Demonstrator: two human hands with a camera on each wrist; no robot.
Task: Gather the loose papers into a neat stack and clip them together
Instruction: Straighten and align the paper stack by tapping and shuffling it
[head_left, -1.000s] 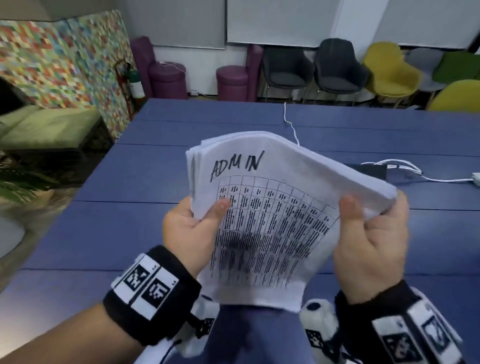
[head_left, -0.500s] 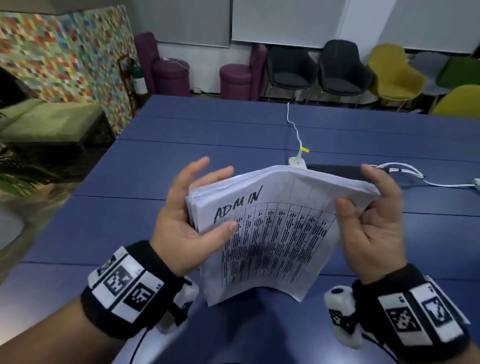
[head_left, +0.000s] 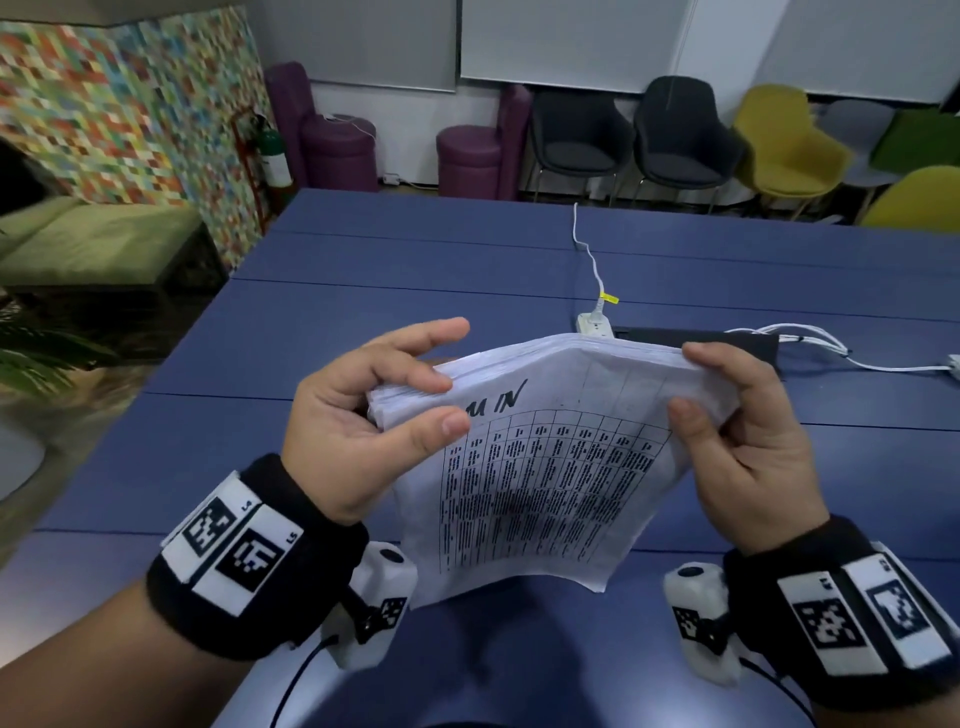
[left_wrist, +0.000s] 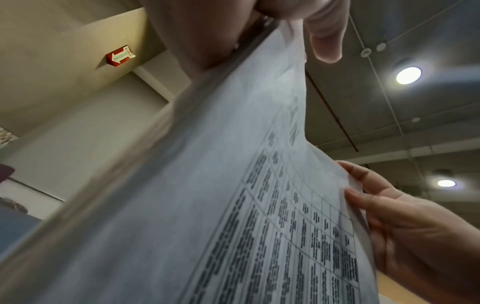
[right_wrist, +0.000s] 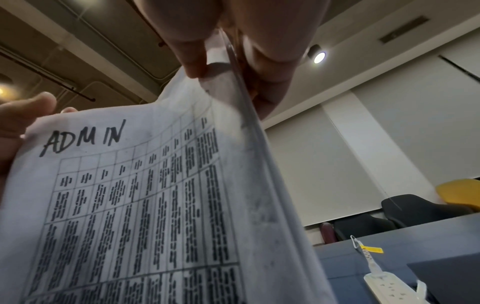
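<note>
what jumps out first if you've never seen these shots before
First the eye lands on the stack of papers held up in the middle of the head view, its top sheet a dense printed table with a handwritten ADMIN heading. The left hand and the right hand hold its two sides above the blue table. Behind it a white power strip lies on the table, with dark and yellow chairs along the far wall.

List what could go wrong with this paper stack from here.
1. The white printed paper stack stands bowed on the blue table; its bottom could slide out.
2. The left hand has some fingers lifted, so that grip looks light and sheets might fan.
3. The right hand pinches one top corner, which might crease.
</note>
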